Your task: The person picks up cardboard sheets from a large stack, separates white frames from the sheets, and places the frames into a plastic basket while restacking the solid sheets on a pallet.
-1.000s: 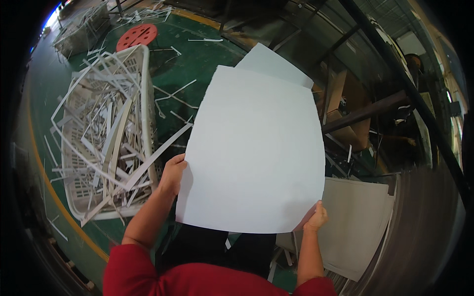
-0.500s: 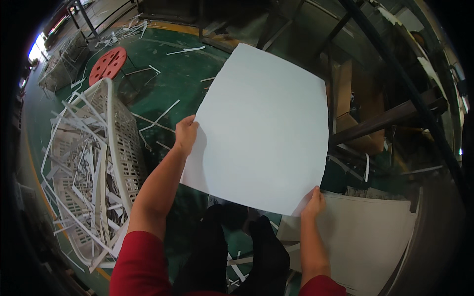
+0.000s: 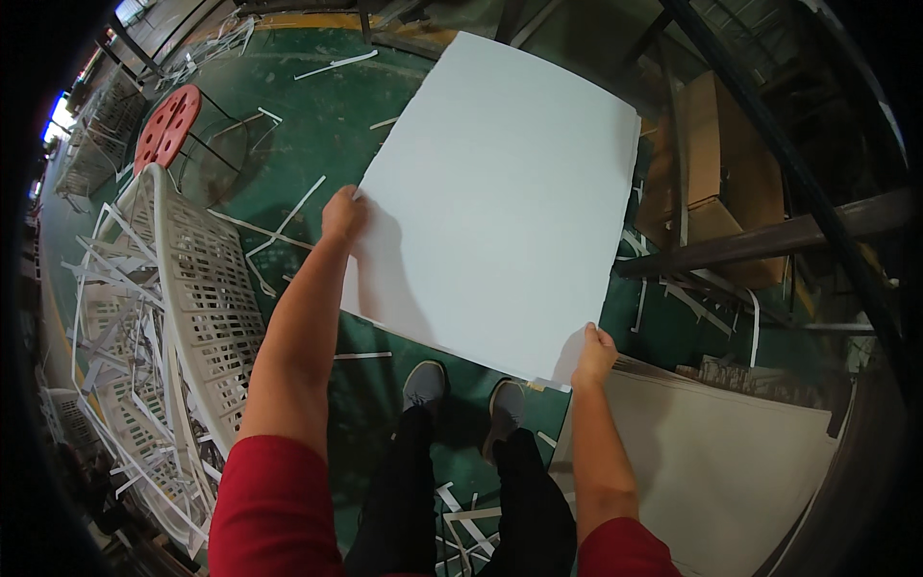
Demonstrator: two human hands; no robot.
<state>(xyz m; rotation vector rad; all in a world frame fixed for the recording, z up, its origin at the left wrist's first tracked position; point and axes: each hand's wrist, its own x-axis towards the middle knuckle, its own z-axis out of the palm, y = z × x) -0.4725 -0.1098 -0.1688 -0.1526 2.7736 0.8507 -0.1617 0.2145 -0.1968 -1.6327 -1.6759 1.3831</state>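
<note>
A large white sheet of cardboard (image 3: 500,202) spans the middle of the view, in front of me. My left hand (image 3: 343,215) is closed on its left edge, thumb on top. Near the sheet's close right corner, my right hand (image 3: 595,354) pinches the edge. Both arms reach forward, and shadows of the hands fall on the white face. Whether the far end rests on something is hidden by the sheet itself. Beside my right forearm lies a stack of greyish boards (image 3: 702,462).
At left stands a white plastic basket (image 3: 207,279) full of cut strips. Behind it is a red round stool (image 3: 167,129). Dark metal bars (image 3: 769,236) and a cardboard box (image 3: 735,183) are at right. Loose strips (image 3: 471,519) litter the green floor (image 3: 298,101) around my shoes (image 3: 424,385).
Both hands have moved the sheet forward, away from me, with their grip kept. My shoes now show below its near edge. The view has shifted slightly.
</note>
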